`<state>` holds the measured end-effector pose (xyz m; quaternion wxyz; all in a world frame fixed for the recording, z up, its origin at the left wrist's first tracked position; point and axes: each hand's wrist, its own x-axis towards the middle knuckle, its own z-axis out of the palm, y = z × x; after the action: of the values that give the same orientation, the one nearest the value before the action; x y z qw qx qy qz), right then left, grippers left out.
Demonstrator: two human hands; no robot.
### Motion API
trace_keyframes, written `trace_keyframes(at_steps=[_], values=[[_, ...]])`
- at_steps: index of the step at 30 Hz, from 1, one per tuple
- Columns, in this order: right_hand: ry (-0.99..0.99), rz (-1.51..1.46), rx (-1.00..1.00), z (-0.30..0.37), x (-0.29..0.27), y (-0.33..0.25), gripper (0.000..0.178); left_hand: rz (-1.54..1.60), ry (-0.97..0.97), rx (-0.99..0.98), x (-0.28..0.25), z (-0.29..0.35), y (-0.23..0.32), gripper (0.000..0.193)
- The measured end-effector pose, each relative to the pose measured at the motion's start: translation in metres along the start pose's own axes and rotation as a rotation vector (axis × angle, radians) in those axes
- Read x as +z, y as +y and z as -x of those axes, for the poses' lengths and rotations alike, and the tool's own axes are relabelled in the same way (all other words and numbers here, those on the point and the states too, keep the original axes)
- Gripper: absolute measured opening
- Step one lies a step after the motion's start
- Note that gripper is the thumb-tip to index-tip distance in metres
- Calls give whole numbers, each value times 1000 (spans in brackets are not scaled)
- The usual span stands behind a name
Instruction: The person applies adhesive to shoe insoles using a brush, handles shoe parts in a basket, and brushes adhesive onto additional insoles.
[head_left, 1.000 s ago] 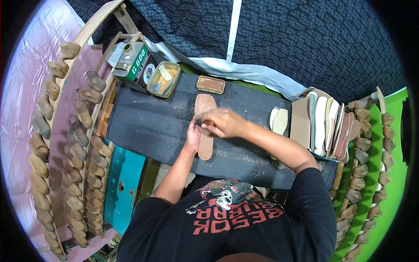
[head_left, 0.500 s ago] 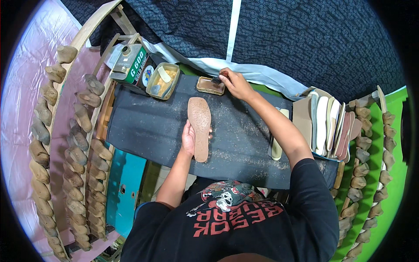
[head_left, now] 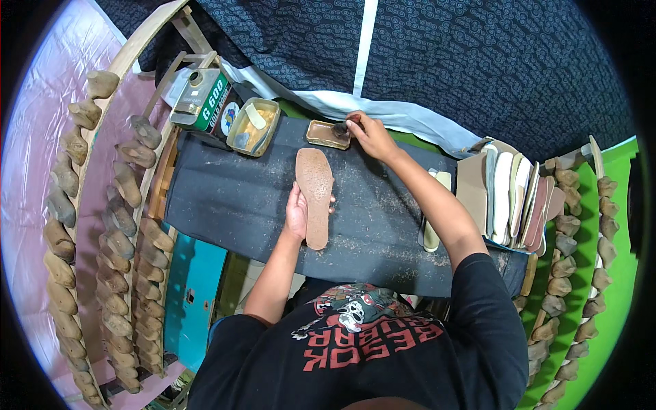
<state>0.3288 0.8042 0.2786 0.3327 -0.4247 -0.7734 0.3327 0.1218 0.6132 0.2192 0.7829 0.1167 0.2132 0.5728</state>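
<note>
A brown insole (head_left: 314,198) with a speckled, shiny forepart lies across my left hand (head_left: 296,213). The thumb rests along one edge and fingertips show at the other, so the hand is closed around it above the table. My right hand (head_left: 369,135) pinches a dark-bristled brush (head_left: 341,128) at the far side of the table. Its bristles are at the right end of a small shallow tray (head_left: 321,141) with brown liquid in it. Whether the bristles touch the liquid I cannot tell.
A tub of yellowish glue (head_left: 240,143) and a green metal can (head_left: 198,102) stand at the far left. Stacked insoles (head_left: 506,195) fill a box on the right; pale soles (head_left: 437,212) lie beside it. Racks of wooden shoe lasts (head_left: 61,273) flank the table (head_left: 232,198).
My right hand has shifted slightly right, and the brush with it, still over the tray's right end. The insole has moved a little up and right in my left hand's hold.
</note>
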Motion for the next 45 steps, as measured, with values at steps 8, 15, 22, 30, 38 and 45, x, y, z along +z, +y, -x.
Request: trace_keyframes(at_steps=[8,15,22,30,38,45], values=[[120,-290,-43,27,-22,-50,23,-60,-103,-16,12,-12,3,69],[-14,-120,-262,39,-40,-107,19,-136,-104,-35,5,-30,-3,66],[-90,204,-466,64,-26,-120,20,-36,-251,-80,23,-36,-10,66],[-170,46,-405,73,-19,-125,15,30,-141,-42,23,-32,-3,62],[-66,175,-590,57,1,-114,22,35,-167,-70,-4,-26,-13,57],[-262,42,-568,81,25,-112,20,91,168,-44,-28,-19,-11,55]])
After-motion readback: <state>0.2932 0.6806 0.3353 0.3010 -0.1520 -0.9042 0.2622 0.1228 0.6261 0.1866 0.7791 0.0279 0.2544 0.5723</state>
